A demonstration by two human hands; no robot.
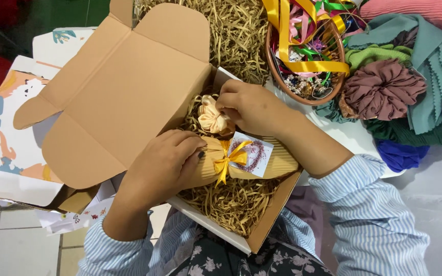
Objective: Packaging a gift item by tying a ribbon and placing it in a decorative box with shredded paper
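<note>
The left hand [162, 163] clamps the kraft-paper roll tied with yellow ribbon [241, 162]; the right hand [246, 106] pinches the peach satin scrunchie [214, 118]. Pressing could crush the open cardboard box's [267, 214] shredded-paper filling [231, 202], or dislodge the bow.

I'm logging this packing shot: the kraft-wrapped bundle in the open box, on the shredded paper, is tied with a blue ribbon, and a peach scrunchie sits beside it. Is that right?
Not quite. The head view shows the ribbon bow on the wrapped bundle is yellow, not blue. The rest holds: the bundle lies on the shredded paper in the open box, with the peach scrunchie beside it.
</note>
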